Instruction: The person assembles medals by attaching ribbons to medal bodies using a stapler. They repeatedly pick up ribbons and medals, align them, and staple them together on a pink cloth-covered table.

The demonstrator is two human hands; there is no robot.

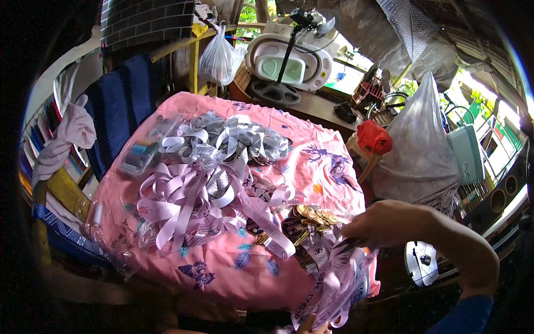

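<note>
A heap of pale lilac and grey ribbons [200,183] lies on a pink patterned cloth [311,167] spread over a table. Gold medals [314,215] are piled at the cloth's right edge, with ribbons trailing down from them. My right hand [389,222] reaches in from the right and pinches a ribbon [339,250] beside the medals. Only the fingertips of my left hand [308,324] show at the bottom edge, touching the hanging ribbons [334,295]; its grip is hidden.
A clear plastic bag of small items [142,150] lies at the cloth's left. A red bag [374,137] on a stool and a big grey sack [423,145] stand to the right. A white tub [289,61] and a hanging white bag [218,58] are behind.
</note>
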